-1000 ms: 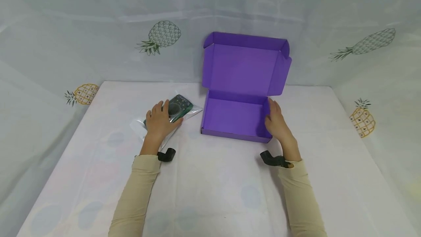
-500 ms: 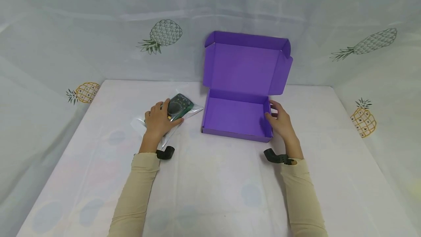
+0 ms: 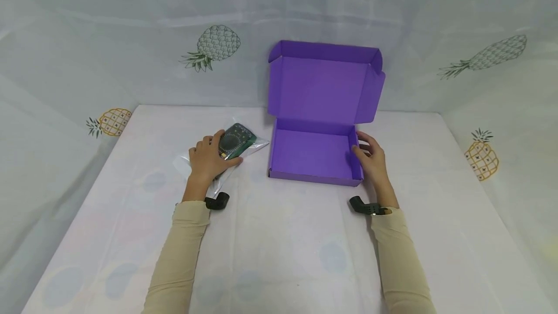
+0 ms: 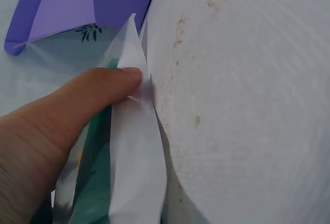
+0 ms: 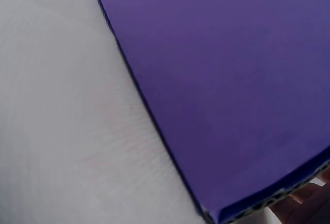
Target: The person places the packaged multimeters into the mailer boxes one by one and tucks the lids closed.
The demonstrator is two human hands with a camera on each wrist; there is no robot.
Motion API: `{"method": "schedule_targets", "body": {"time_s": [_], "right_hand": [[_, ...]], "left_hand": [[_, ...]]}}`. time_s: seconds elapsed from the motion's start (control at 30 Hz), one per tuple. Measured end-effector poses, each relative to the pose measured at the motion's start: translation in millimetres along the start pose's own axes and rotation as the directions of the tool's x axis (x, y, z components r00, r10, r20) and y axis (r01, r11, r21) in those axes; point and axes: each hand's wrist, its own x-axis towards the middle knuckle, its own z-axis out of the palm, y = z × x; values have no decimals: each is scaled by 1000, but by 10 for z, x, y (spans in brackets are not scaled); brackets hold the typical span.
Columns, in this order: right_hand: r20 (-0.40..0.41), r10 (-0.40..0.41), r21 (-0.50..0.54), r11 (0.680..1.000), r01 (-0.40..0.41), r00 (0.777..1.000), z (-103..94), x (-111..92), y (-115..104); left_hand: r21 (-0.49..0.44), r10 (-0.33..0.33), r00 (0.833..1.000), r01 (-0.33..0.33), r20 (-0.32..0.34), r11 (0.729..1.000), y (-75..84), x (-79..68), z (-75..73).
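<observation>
Purple mailer box [image 3: 311,178], lid [image 3: 322,84] raised: right wall [image 3: 356,171] is now pinched by right hand [image 3: 372,161], straight-fingered a second ago; box presumably steadied thereby. Multimeter [image 3: 236,140] in plastic bag [image 3: 259,145]: laid on table [image 3: 279,236], left of box, gripped by left hand [image 3: 207,160].

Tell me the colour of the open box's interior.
Purple; the box's interior shows best in the head view.

Across the top of the head view we see a pale hanging cloth [image 3: 331,1]. On it we find a grey pineapple [image 3: 219,42] left of top centre, a slimmer grey pineapple [image 3: 499,53] at upper right, a yellow pineapple [image 3: 115,121] at left and a second yellow pineapple [image 3: 481,161] at right. Below, we see a white tabletop [image 3: 279,236].
</observation>
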Motion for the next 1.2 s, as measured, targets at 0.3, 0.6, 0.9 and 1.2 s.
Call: {"method": "schedule_targets", "body": {"time_s": [0.3, 0.6, 0.9, 1.2], "right_hand": [[-69, 45, 130, 991, -35, 997, 62, 24, 147], [-84, 38, 118, 993, -28, 996, 67, 31, 148], [-97, 57, 131, 990, -44, 994, 42, 5, 147], [-84, 26, 116, 993, -16, 996, 17, 19, 168]], "left_hand": [[5, -5, 1000, 5, 1, 1000, -90, 1, 3], [-21, -1, 1000, 0, -4, 1000, -142, 49, 41], [-40, -4, 1000, 3, -16, 999, -87, 46, 27], [-59, 4, 999, -7, -42, 998, -83, 47, 46]]}}
